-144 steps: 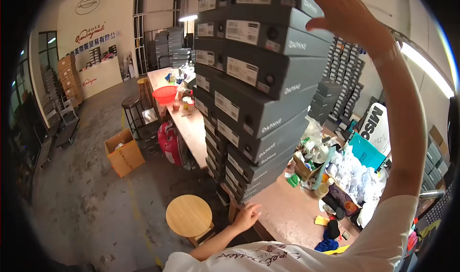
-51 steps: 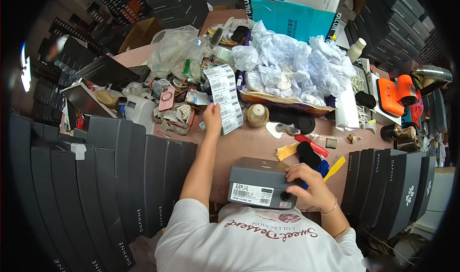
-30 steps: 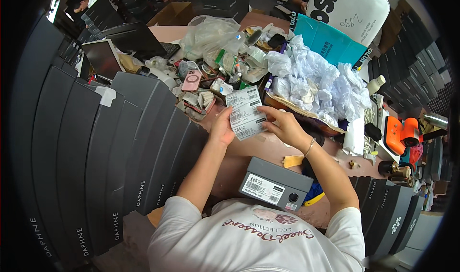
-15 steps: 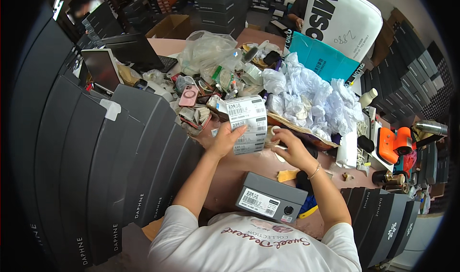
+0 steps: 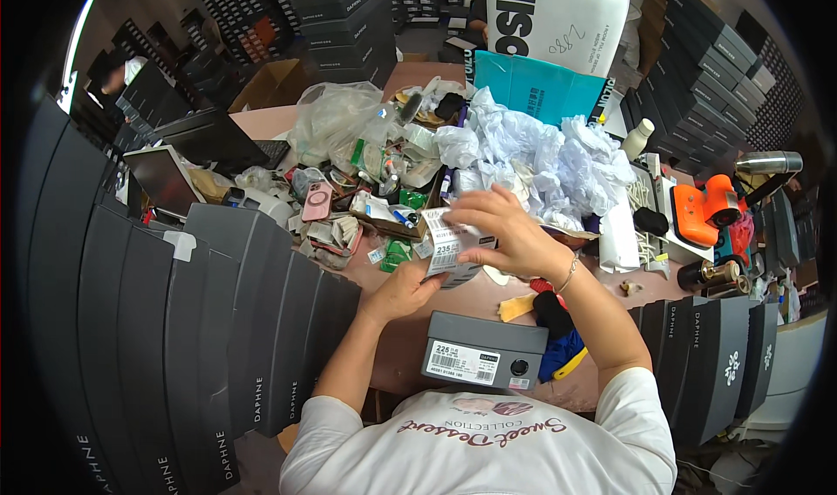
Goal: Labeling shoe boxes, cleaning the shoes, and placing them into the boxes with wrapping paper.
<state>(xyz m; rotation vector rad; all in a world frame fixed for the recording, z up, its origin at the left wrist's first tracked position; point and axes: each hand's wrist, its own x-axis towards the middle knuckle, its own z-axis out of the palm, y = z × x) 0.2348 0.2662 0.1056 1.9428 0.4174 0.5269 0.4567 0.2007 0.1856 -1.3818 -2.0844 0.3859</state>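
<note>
**Label sheet held up in two hands**

Label sheet [image 5: 449, 244], white with dark print, sat up above the bench [image 5: 488, 299] between both hands. The right hand [image 5: 506, 233] had its fingers [image 5: 471, 205] curled together over the top of the sheet. The left hand [image 5: 405, 290] pinched the bottom edge from below, fingers closed on the paper. Just under the hands a grey shoe box [image 5: 484, 351] lay flat on the bench, close to the person's chest, with a white sticker on its near side. Behind the hands was a big pile of crumpled white paper [image 5: 540, 159]. A pink phone [image 5: 316, 203] lay among the mess to the left. Tall stacks of dark boxes [image 5: 200, 320] stood on the left side.
</note>
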